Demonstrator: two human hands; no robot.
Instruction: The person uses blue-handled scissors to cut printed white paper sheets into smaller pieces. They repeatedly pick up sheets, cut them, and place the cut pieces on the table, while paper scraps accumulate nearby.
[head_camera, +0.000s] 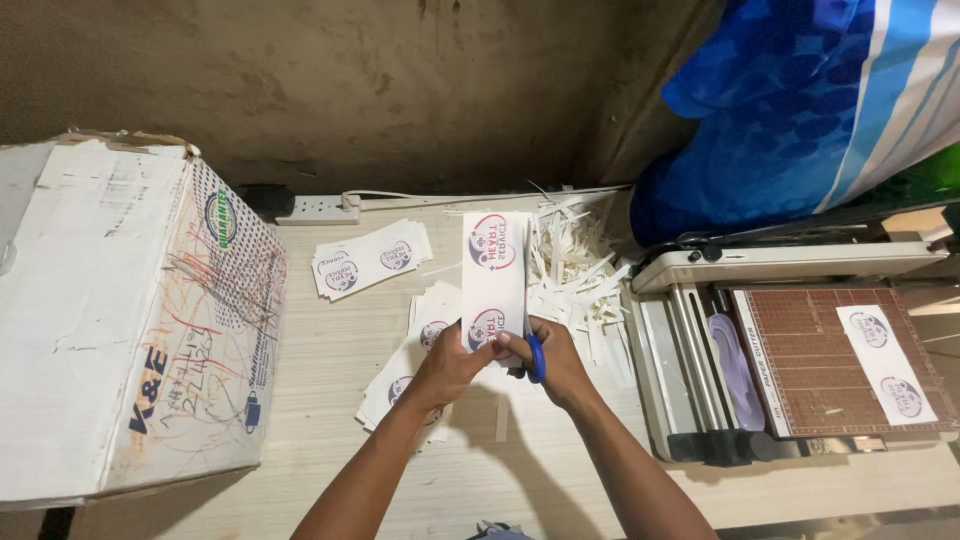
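Your left hand (452, 362) pinches the lower left edge of a tall white printed strip (495, 270), fingers closed on the paper. Your right hand (555, 362) is closed around blue-handled scissors (537, 358), right at the strip's bottom edge; blades are hidden behind the paper and your fingers, so can't tell if they're open. Both hands sit close together, nearly touching, with the strip standing up and away from you between them. It carries two round red-and-blue emblems, one near the top, one just above your hands.

Under and just left of your left hand: a loose pile of cut labels (405, 375) with the same emblem, lying on the desk (330, 350). Further out, beyond your left hand: a small fanned stack of labels (372, 258). Past that stack, at the wall, a white power strip (315, 209).

Beyond your right hand: a heap of thin white paper offcuts (575, 265). One stray sliver lies on the desk just below your hands.

Well right of your right hand: a paper trimmer (800, 350) with a brown gridded bed, one two-emblem strip (886, 362) lying on it. Behind the trimmer, a blue-and-white patterned roll (790, 110).

Far left of your left hand: a big worn white cardboard box (120, 310), scribbled on.
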